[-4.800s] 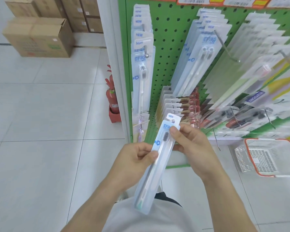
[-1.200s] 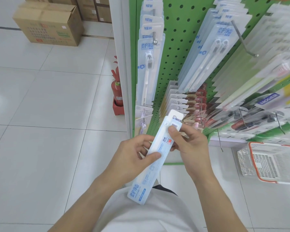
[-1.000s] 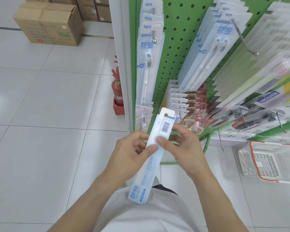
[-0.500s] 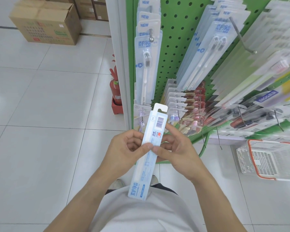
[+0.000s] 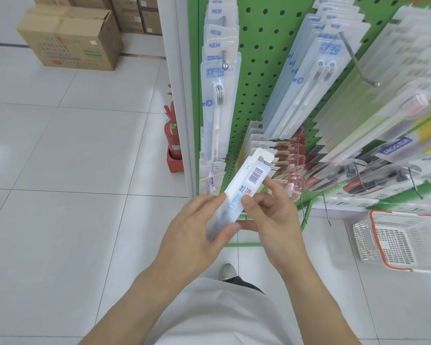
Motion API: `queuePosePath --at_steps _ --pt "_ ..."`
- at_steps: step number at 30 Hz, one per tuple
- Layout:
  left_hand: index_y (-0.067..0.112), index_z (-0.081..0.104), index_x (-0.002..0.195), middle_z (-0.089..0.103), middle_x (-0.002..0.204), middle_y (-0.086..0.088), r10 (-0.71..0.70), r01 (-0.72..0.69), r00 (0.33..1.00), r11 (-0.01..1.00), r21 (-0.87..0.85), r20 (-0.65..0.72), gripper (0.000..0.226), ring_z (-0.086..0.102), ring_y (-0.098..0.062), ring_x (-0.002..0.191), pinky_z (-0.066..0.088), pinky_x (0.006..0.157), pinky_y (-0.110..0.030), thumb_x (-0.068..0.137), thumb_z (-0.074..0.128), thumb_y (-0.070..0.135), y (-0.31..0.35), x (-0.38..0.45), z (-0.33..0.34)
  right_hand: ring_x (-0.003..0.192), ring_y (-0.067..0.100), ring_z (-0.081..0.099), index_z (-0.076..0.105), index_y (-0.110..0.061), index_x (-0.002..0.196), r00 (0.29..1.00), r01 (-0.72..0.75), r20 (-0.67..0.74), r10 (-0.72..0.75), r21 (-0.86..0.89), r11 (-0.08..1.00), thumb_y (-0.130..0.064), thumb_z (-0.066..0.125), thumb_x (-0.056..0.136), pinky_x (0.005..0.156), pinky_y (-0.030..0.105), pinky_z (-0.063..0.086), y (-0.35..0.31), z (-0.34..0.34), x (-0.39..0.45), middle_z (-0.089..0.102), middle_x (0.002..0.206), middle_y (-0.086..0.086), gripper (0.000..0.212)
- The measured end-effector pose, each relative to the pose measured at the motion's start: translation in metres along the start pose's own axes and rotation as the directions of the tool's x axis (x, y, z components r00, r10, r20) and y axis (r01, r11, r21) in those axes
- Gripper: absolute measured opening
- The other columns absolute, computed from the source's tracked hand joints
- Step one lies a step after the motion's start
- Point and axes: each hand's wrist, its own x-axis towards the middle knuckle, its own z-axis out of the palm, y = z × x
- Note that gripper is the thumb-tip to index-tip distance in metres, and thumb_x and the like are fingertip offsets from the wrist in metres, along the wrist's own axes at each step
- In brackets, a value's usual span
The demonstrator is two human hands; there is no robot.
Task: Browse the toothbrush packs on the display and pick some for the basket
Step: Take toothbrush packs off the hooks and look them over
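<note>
A green pegboard display (image 5: 256, 78) is seen hung with many toothbrush packs in overlapping rows, too many for an exact count. 1 large cardboard box (image 5: 70, 41) is set on the tiled floor to the left, 1 white basket with a red rim (image 5: 408, 241) on the floor to the right, and 1 red fire extinguisher (image 5: 172, 138) beside the display's post. 1 toothbrush pack (image 5: 241, 189) is held tilted, barcode side up, before the display: it is grasped by the left hand (image 5: 197, 235) low down and pinched by the right hand (image 5: 271, 217) at mid-length.
</note>
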Motion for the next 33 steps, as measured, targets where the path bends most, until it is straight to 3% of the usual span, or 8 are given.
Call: queuePosePath --at_steps 3,6,9,11,15,18,25,33 --pt "0.023 0.060 0.138 0.059 0.133 0.015 -0.014 0.013 0.999 1.000 0.016 0.044 0.065 0.055 -0.001 0.118 0.034 0.098 -0.002 0.082 0.069 0.055 0.002 0.003 0.000 0.088 0.027 0.071 0.054 -0.023 0.130 0.998 0.061 -0.007 -0.062 -0.049 0.997 0.002 0.067 0.092 0.064 0.043 0.062 0.000 0.004 -0.001 0.070 0.081 0.008 0.047" --pt "0.022 0.063 0.137 0.063 0.134 0.014 0.025 -0.025 1.000 1.000 -0.001 -0.001 0.047 0.060 -0.003 0.119 0.045 0.101 -0.016 0.092 0.062 0.036 0.003 0.008 -0.003 0.088 0.027 0.072 0.054 -0.023 0.125 0.991 0.131 0.007 -0.131 -0.093 0.987 0.001 0.071 0.090 0.071 0.044 0.063 -0.003 0.007 -0.003 0.071 0.084 0.008 0.046" --pt "0.031 0.070 0.125 0.071 0.116 0.022 0.016 -0.020 1.000 0.989 -0.149 -0.027 0.033 0.064 0.002 0.105 0.046 0.085 -0.007 0.100 0.060 0.012 0.010 0.010 -0.010 0.084 0.024 0.071 0.065 -0.016 0.101 0.985 0.172 0.030 -0.170 -0.132 0.976 0.002 0.070 0.091 0.073 0.049 0.064 -0.006 0.007 -0.002 0.070 0.082 0.005 0.021" --pt "0.045 0.073 0.109 0.073 0.098 0.018 -0.078 0.074 0.997 0.963 -0.259 -0.006 0.041 0.067 -0.008 0.090 0.047 0.074 -0.009 0.099 0.061 0.008 0.013 0.012 -0.015 0.082 0.022 0.069 0.066 -0.020 0.087 0.979 0.201 0.018 -0.201 -0.188 0.961 -0.007 0.073 0.090 0.075 0.051 0.062 -0.007 0.007 -0.002 0.068 0.080 -0.003 0.015" --pt "0.037 0.077 0.098 0.078 0.093 0.006 -0.193 0.205 0.978 0.864 -0.461 0.073 0.036 0.071 -0.018 0.091 0.054 0.084 -0.020 0.095 0.064 0.003 0.016 0.016 -0.022 0.095 0.015 0.069 0.066 -0.021 0.105 0.960 0.272 -0.007 -0.280 -0.224 0.936 -0.024 0.079 0.080 0.076 0.036 0.058 -0.020 0.010 -0.001 0.073 0.100 -0.006 0.028" --pt "0.021 0.077 0.095 0.079 0.094 0.007 -0.194 0.237 0.971 0.792 -0.562 0.137 0.024 0.075 -0.011 0.090 0.056 0.083 -0.019 0.091 0.068 -0.001 0.026 0.019 -0.031 0.095 0.019 0.072 0.070 -0.022 0.110 0.943 0.331 0.044 -0.331 -0.252 0.910 -0.019 0.075 0.085 0.078 0.045 0.060 -0.030 0.012 0.002 0.077 0.103 -0.004 0.025" --pt "0.022 0.075 0.101 0.079 0.091 0.007 -0.141 0.059 0.985 0.807 -0.588 -0.095 0.021 0.075 -0.013 0.084 0.056 0.077 -0.017 0.081 0.075 0.015 0.048 0.033 -0.053 0.088 0.014 0.074 0.075 -0.025 0.103 0.852 0.523 0.106 -0.513 -0.195 0.829 -0.006 0.073 0.086 0.078 0.023 0.055 -0.064 0.026 0.011 0.078 0.099 -0.007 0.026" --pt "0.019 0.075 0.098 0.079 0.090 0.006 -0.109 -0.012 0.980 0.805 -0.594 -0.169 0.020 0.075 -0.014 0.085 0.059 0.079 -0.028 0.079 0.071 0.023 0.056 0.039 -0.065 0.088 0.012 0.073 0.075 -0.034 0.109 0.796 0.605 0.166 -0.582 -0.221 0.765 -0.014 0.073 0.088 0.078 0.021 0.055 -0.084 0.039 0.018 0.077 0.100 -0.014 0.029"
